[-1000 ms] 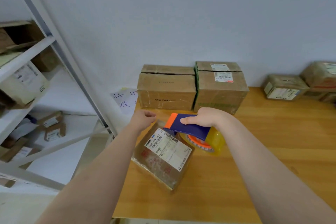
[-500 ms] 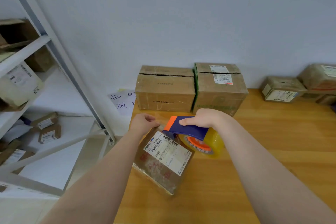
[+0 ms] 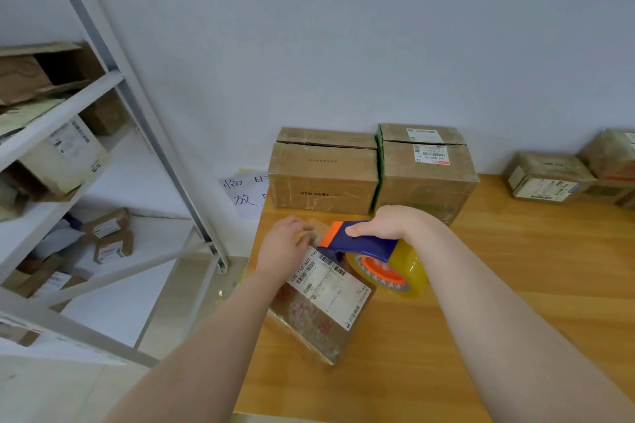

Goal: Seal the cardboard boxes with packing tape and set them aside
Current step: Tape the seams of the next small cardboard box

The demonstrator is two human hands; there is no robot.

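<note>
A white metal shelving rack [image 3: 113,79] stood at the left, seen from above by a head-worn camera. Labelled cardboard parcels [image 3: 65,154] lay on its shelves, and smaller ones [image 3: 111,237] sat lower down. Between the rack and the wooden bench [image 3: 515,268], a paper sign [image 3: 244,196] with handwritten characters hung against the pale wall.

On the near left part of the bench lay a small box [image 3: 319,306], turned at an angle, with a white shipping label [image 3: 326,282] on its top face. The left hand [image 3: 285,244] rested on the far end of this box, its grip closed loosely, with fingers curled over that end.

Just to the right, the right hand [image 3: 395,221] had a firm grip around the blue handle of a tape dispenser [image 3: 357,242]. The dispenser's orange-tipped nose was at the far end of the small box, beside the left fingers. Its roll of yellowish clear tape [image 3: 409,268] hung below the handle, just beside the box.

Behind the hands, two large boxes [image 3: 323,178] stood side by side against the wall, touching each other. Well apart at the far right, several small labelled packages [image 3: 546,178] sat against the wall.
</note>
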